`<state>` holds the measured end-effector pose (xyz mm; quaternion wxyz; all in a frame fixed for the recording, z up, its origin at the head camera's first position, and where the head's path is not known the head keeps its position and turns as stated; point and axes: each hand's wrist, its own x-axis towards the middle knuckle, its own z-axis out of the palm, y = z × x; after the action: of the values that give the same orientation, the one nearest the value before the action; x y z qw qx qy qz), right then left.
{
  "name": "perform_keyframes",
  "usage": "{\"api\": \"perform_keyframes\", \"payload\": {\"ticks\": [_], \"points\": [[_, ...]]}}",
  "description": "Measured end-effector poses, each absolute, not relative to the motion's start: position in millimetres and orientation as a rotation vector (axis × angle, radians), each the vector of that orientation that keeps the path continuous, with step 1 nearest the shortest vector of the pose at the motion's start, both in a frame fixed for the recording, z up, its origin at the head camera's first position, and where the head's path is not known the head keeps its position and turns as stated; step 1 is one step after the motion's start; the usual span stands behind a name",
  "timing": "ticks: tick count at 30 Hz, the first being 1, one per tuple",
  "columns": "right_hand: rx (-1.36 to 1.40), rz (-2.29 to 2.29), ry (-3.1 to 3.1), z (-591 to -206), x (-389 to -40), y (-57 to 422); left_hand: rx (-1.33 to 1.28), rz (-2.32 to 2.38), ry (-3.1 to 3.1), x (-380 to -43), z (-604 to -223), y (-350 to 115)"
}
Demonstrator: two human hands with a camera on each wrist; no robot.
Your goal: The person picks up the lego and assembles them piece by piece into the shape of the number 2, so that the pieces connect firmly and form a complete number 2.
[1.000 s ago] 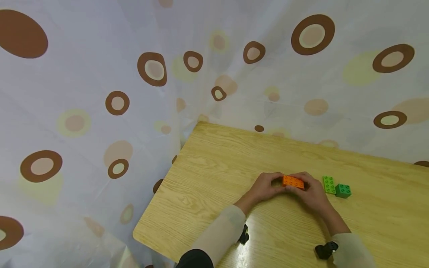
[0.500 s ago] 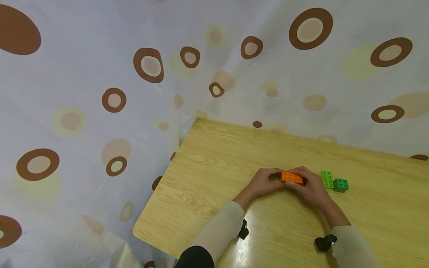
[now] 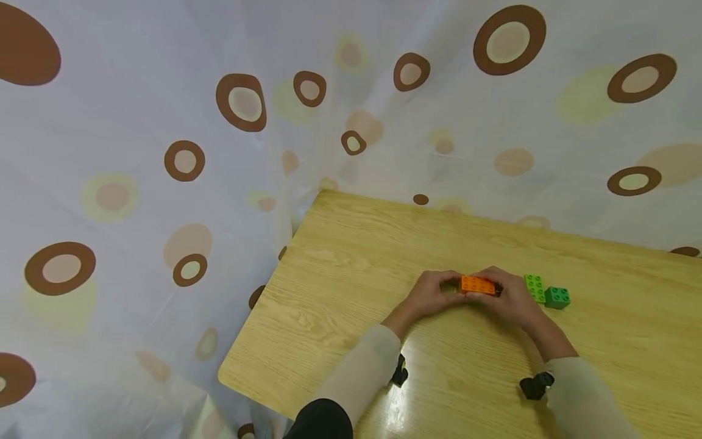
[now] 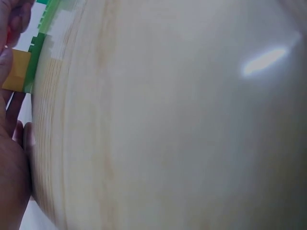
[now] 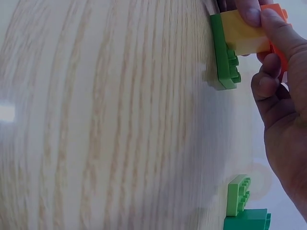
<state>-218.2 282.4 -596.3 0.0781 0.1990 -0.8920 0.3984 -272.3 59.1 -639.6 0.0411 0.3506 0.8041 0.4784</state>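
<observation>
Orange oblong studded plastic brick (image 3: 478, 285) atop yellow plastic block (image 5: 242, 39), pinched by left hand (image 3: 430, 294) and right hand (image 3: 511, 299), at 9 o'clock of light-green plastic plate (image 3: 535, 289). Likely light, rigid; sides best gripped.

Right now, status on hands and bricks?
Left hand, right hand: both gripping the brick stack, orange brick on top. Lime brick and green brick beside right hand. No obstruction visible.

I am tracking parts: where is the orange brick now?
In the head view, the orange brick is right of centre, between left hand and right hand, left of the lime brick.
</observation>
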Motion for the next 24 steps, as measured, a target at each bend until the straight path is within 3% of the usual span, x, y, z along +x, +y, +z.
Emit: {"api": "perform_keyframes", "payload": {"ticks": [14, 20, 24], "points": [[0.522, 1.107, -2.772, -598, -220, 282, 1.038, 1.535, 2.393, -271, -639, 60], [0.446, 1.101, -2.842, -596, -206, 282, 1.010, 1.509, 2.413, -267, -641, 60], [0.331, 1.088, -2.683, -590, -191, 308, 1.026, 1.535, 2.394, -266, -636, 65]]}}
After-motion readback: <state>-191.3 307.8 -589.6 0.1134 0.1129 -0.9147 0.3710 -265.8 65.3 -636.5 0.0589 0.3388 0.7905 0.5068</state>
